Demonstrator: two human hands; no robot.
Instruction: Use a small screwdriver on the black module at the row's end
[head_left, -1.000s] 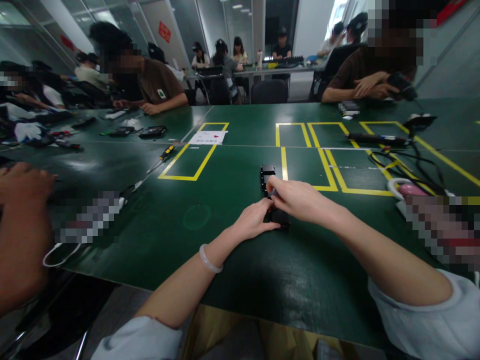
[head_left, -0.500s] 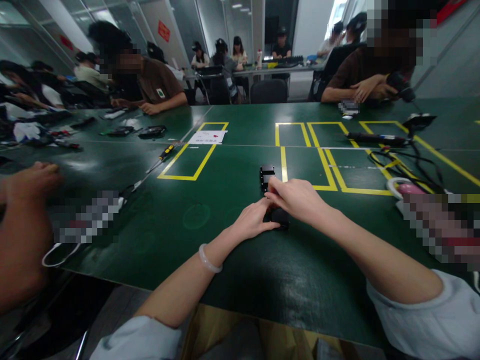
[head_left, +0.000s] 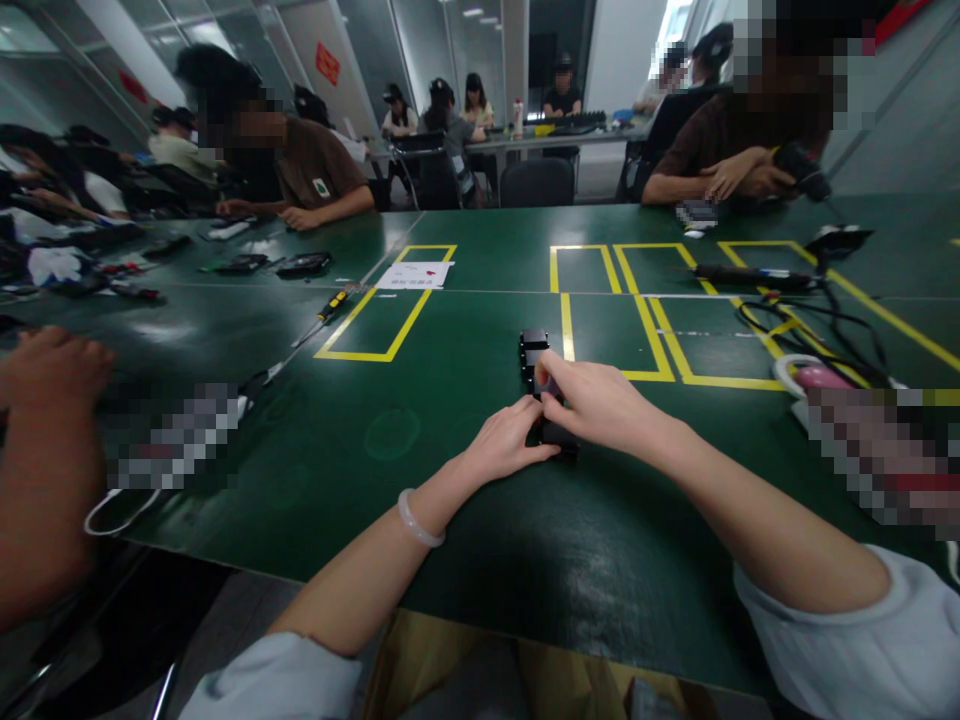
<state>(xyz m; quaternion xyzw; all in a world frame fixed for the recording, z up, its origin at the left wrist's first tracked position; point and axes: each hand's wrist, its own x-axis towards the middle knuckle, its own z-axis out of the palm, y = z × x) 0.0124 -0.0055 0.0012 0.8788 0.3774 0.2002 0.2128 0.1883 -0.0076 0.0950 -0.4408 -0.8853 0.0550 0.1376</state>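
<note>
A long black device lies on the green table in front of me, running away from me. My left hand rests flat on its near end, fingers pressing down on it. My right hand reaches over from the right, its fingertips pinched on a small part at the middle of the black device. The near part of the device is hidden under both hands.
Yellow tape rectangles mark the table. A screwdriver and a white paper lie left of centre. A black tool with cables and a pink-white object are on the right. Another person's hand is at the left; people sit across.
My right hand's fingertips have shifted slightly along the black device. The other person's hand at the left moved a little. My left hand stays put.
</note>
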